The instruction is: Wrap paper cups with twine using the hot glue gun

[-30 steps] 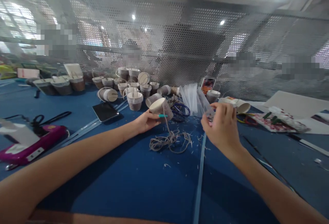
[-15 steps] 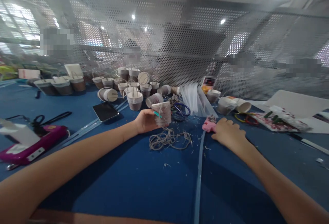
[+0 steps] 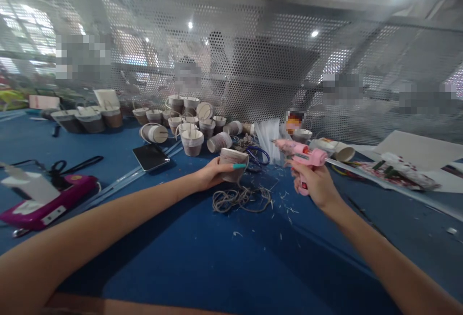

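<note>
My left hand (image 3: 211,174) is closed around a small cup wrapped in cord (image 3: 232,161), its thumb with a teal nail lying across the side. The cup is held just above a loose tangle of grey cord (image 3: 238,200) on the blue table. My right hand (image 3: 314,182) grips a pink glue gun (image 3: 302,153) by its handle, lifted off the table with the nozzle pointing left toward the cup. A long translucent glue stick (image 3: 394,184) runs out of the gun's back end to the right.
Several cord-wrapped cups with handles (image 3: 191,142) stand and lie toward the back. A bundle of clear glue sticks (image 3: 269,139) and blue-handled scissors (image 3: 258,156) lie behind my hands. At left are a black phone (image 3: 151,156) and a purple power strip (image 3: 50,204).
My right hand has lifted the glue gun from the table and turned its nozzle to the left. My left hand has tilted the cup so its rim shows.
</note>
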{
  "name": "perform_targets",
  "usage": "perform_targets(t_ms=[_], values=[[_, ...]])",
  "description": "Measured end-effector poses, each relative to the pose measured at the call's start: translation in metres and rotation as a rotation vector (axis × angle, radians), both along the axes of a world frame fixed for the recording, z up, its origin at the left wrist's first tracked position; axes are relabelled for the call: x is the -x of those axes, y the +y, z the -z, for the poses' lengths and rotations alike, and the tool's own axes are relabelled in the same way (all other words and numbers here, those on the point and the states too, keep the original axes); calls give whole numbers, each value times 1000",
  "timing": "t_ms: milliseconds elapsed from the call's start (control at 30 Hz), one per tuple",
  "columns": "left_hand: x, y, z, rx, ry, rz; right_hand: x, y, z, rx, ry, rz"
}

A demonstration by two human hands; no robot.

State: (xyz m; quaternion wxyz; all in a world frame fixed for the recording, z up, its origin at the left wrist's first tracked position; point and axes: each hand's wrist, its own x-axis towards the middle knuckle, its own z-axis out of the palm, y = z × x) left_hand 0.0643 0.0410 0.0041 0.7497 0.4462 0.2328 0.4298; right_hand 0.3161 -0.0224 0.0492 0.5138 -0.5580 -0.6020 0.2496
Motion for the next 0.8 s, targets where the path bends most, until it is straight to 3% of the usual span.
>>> perform_targets(t_ms=[100, 233, 567, 800], values=[[-3, -4, -1, -66, 62, -39, 9, -5, 4, 77, 282, -179], [-6, -6, -2, -114, 134, -82, 19, -13, 8, 139, 368, -354], [-13, -14, -5, -204, 370, -185, 34, -23, 9, 193, 349, -381], [-14, -15, -5, -232, 360, -173, 35, -22, 10, 206, 302, -320]])
